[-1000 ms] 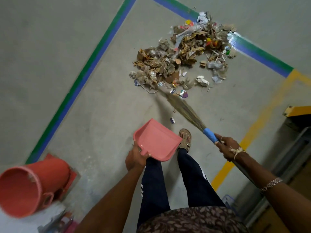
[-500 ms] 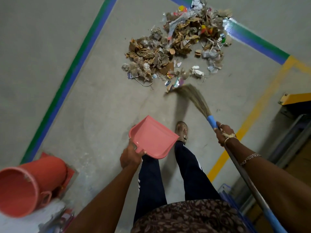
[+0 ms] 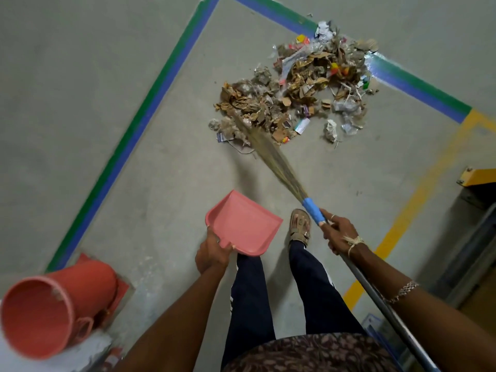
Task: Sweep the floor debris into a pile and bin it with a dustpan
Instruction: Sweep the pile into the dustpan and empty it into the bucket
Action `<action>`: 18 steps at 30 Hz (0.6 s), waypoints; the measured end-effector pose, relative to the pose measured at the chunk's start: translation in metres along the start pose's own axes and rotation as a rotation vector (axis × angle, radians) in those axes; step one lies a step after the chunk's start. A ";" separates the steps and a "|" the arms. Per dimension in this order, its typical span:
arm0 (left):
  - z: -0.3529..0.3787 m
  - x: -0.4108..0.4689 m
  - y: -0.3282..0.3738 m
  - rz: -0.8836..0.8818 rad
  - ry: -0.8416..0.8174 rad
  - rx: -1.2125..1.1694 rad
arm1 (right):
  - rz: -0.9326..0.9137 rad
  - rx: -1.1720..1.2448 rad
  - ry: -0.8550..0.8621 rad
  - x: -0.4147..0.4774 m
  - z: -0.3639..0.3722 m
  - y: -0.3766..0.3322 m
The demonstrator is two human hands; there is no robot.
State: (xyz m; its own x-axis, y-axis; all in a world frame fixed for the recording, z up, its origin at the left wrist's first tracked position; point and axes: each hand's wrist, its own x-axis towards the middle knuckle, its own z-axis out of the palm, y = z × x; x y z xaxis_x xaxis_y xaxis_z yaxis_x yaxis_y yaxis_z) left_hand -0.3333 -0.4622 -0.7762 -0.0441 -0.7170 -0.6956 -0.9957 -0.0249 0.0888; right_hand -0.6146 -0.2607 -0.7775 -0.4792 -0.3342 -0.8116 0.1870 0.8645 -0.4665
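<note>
A pile of debris [image 3: 298, 87], brown leaves, cardboard scraps, paper and wrappers, lies on the grey floor ahead, in the corner of the taped lines. My right hand [image 3: 338, 232] grips the broom [image 3: 273, 157] just below its blue band; the straw bristles reach up-left into the pile's near left edge. My left hand [image 3: 212, 253] holds a pink dustpan [image 3: 243, 222] by its handle, above the floor in front of my legs and well short of the pile. A red-orange bin [image 3: 48, 310] lies tilted at the lower left, its mouth toward me.
Green-and-blue floor tape [image 3: 150, 108] runs along the left and across the top; yellow tape [image 3: 418, 200] runs on the right. A yellow-topped metal rack [image 3: 477, 210] stands at the right edge. My sandalled foot [image 3: 300, 228] is between dustpan and broom. A white surface [image 3: 80, 353] with small items sits beside the bin.
The broom's bristles have swung left from the pile's near middle to its left edge. The dustpan stays in my left hand, about where it was.
</note>
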 end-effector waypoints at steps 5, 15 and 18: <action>-0.016 0.015 -0.016 0.011 0.011 0.017 | 0.030 -0.330 -0.150 0.025 0.042 -0.022; -0.060 0.051 -0.040 0.050 0.019 -0.042 | 0.160 -0.275 0.266 0.072 0.065 -0.060; -0.075 0.064 -0.046 0.070 -0.008 -0.031 | 0.147 -0.146 0.363 0.050 0.049 -0.074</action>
State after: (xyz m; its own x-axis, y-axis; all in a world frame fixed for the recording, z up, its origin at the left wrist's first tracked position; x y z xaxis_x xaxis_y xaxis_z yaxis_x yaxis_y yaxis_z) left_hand -0.2838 -0.5595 -0.7710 -0.1146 -0.7125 -0.6923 -0.9872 0.0038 0.1596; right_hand -0.6105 -0.3596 -0.8012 -0.7328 -0.0718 -0.6766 0.1648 0.9461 -0.2788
